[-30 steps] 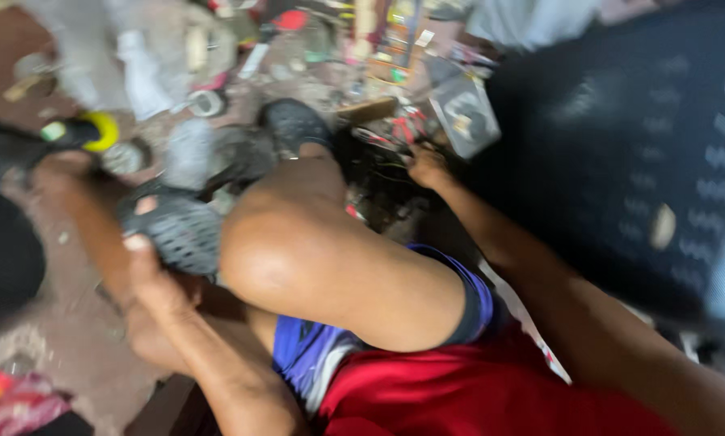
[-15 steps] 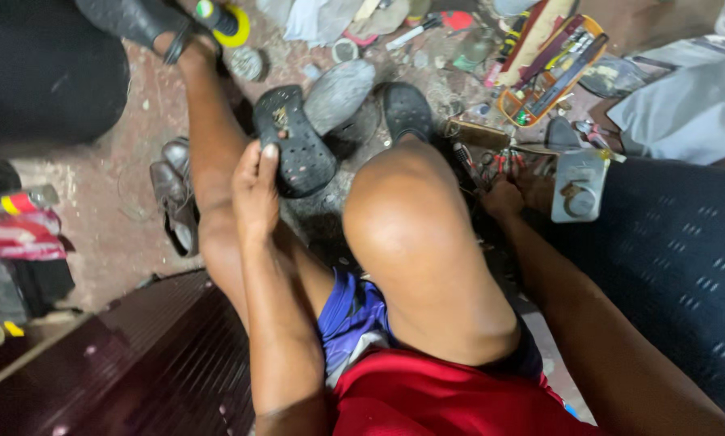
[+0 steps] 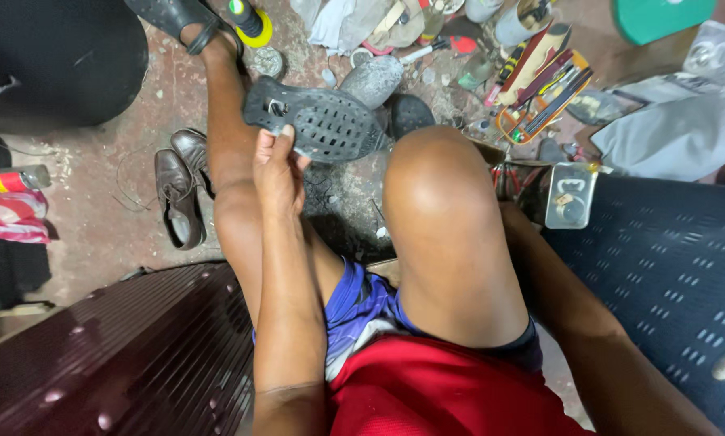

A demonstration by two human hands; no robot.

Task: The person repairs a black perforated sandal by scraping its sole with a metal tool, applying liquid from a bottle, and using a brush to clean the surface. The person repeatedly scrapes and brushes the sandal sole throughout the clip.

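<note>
My left hand (image 3: 277,165) is shut on the heel end of a black perforated rubber shoe (image 3: 322,121). It holds the shoe up over the floor between my bare legs, with the sole side toward me. My right forearm (image 3: 572,307) reaches forward past my raised right knee (image 3: 447,210). The knee hides my right hand. My left foot wears a matching black shoe (image 3: 172,16) at the top of the view.
A pair of brown leather shoes (image 3: 180,186) lies on the floor at left. A grey stone (image 3: 370,81), a tray of tools (image 3: 540,81) and a small clear box (image 3: 571,194) lie ahead. A maroon ribbed case (image 3: 136,355) sits lower left, a dark blue patterned surface (image 3: 661,258) at right.
My left hand has lifted the black shoe off the floor and turned it sole up. My right hand has slipped out of sight behind the knee, and the view has tilted down.
</note>
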